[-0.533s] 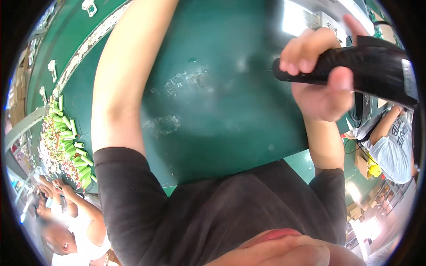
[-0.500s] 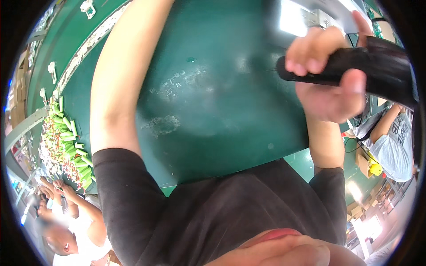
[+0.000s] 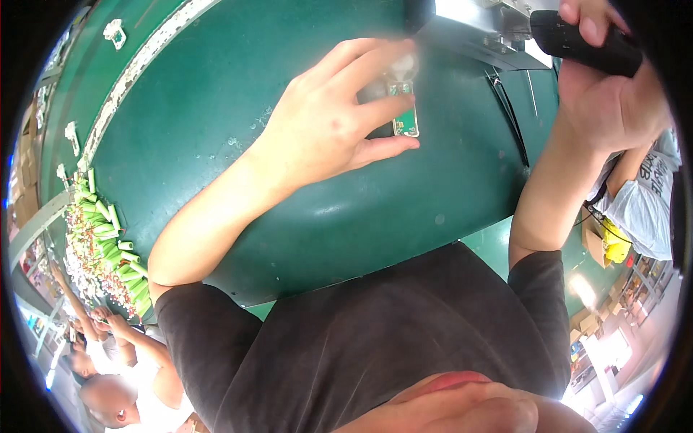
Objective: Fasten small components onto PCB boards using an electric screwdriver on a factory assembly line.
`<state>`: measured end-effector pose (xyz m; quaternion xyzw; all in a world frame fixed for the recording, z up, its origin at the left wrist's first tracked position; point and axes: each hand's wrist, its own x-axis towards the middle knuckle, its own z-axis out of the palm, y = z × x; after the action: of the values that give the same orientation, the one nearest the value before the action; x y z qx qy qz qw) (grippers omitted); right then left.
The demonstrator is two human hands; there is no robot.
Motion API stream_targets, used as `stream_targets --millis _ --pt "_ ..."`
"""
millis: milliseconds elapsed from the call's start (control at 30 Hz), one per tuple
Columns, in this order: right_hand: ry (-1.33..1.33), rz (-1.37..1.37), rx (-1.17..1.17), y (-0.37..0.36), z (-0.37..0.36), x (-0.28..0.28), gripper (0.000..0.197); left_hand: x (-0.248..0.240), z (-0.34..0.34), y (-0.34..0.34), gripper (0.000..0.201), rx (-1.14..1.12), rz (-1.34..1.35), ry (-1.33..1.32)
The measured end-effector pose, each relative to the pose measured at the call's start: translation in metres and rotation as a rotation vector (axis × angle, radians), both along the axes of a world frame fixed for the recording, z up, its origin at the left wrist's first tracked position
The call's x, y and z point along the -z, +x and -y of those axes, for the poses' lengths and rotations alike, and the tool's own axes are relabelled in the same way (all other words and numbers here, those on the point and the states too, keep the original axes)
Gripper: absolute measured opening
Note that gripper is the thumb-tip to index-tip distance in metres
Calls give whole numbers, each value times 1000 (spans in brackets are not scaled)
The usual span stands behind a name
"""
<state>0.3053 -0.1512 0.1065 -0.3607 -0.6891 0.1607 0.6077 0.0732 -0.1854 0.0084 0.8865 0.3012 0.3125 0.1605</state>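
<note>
My left hand (image 3: pixel 336 108) reaches over the green work surface. Its thumb and fingers close around a small green circuit board (image 3: pixel 406 119) with a pale, rounded part at its far end. Fingers cover part of the board, and the far end is blurred. At the upper right, my right hand (image 3: pixel 603 90) is wrapped round a thick black handle (image 3: pixel 577 47); the picture's dark rim cuts off the rest of it. Just left of this handle stands a metal and white device (image 3: pixel 498 32), beyond the circuit board.
Black cables (image 3: pixel 509 115) lie below the device. Green tubes with wires (image 3: pixel 108 242) are heaped at the left. Small white parts (image 3: pixel 114 33) sit past a worn pale edge strip (image 3: pixel 137 68). Other people work at lower left and at the right, near a yellow bag (image 3: pixel 615 242).
My left hand, out of view before, has come down into view with the circuit board. My right hand and the black handle have moved up and to the right.
</note>
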Motion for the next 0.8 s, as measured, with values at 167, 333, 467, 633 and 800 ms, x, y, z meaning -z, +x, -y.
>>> stream_targets --millis 167,333,467,633,800 --pt "-124 -150 -383 20 -1 19 18 5 -3 1 35 40 -12 18" --pt "-255 -318 -764 17 4 42 22 9 1 1 36 17 -13 23" --pt "-323 -301 -616 -5 16 59 20 11 1 0 37 16 -16 28" --pt "-363 -213 -711 -3 14 62 17 10 3 2 37 12 6 26" --pt "-183 -136 -624 -41 15 59 55 13 6 -1 36 -14 -1 26"
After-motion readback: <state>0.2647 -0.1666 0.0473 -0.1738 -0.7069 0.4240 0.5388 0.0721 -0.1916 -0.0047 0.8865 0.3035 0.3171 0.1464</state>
